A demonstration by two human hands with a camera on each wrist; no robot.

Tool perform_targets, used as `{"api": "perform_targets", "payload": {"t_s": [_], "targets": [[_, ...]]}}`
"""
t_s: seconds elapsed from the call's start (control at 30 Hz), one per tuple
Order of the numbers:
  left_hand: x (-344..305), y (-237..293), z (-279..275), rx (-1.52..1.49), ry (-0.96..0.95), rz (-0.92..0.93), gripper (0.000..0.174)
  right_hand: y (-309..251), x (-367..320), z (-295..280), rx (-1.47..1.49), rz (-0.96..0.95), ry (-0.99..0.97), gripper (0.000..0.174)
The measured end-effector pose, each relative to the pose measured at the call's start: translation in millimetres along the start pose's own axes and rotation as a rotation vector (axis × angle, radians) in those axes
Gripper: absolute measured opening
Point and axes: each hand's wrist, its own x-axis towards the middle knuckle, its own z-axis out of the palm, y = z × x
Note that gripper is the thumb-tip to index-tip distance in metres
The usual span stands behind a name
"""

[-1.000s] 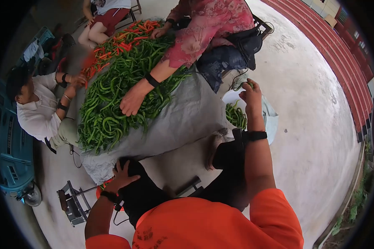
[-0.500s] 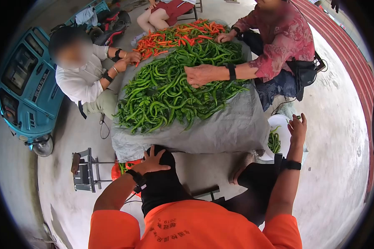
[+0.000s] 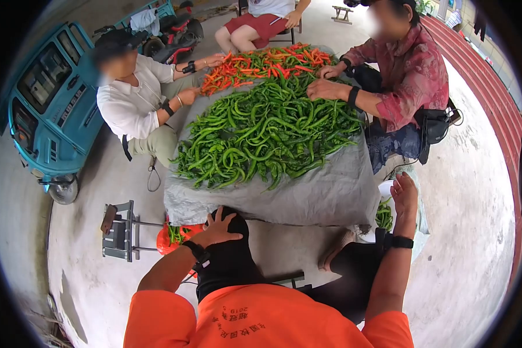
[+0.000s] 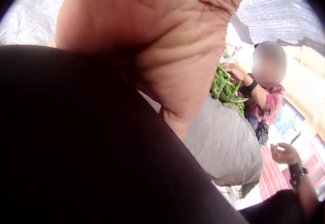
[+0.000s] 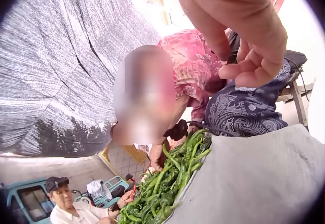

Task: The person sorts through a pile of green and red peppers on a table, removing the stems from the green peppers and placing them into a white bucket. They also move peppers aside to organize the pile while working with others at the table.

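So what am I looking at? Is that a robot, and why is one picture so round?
No robot here! It's a person in an orange shirt with two bare hands. The round-looking picture comes from a camera on their head, looking forward and down. The other two come from cameras on each wrist, so a hand looks huge. The left hand rests on a black trouser leg. The right hand is raised near a white container of green peppers; I can't see anything held in it. On the grey sheet lies a big heap of green peppers, with red and orange peppers mostly at the far end.
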Motion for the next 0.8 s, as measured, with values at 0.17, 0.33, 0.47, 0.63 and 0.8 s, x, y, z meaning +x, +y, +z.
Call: {"api": "perform_targets", "payload": {"t_s": [0.17,0.33,0.47,0.63,0.8], "targets": [[21,-32,23,-0.257,0.233,0.061,0.074,-2,-10,11,-0.048,0.01,-0.062,0.036],[11,-16,3,-0.359,0.581,0.129,0.056,-1,-16,14,-0.077,0.019,-0.078,0.034],[29,-13,-23,-0.206,0.716,0.291,0.051,3,-11,18,-0.094,0.029,-0.081,0.034],[58,-7,-39,-0.131,0.531,0.151,0.053,0,-16,25,-0.101,0.036,-0.121,0.031],[75,0,-40,-0.122,0.589,0.099,0.053,4,-15,28,-0.177,0.047,-0.202,0.029]]}}
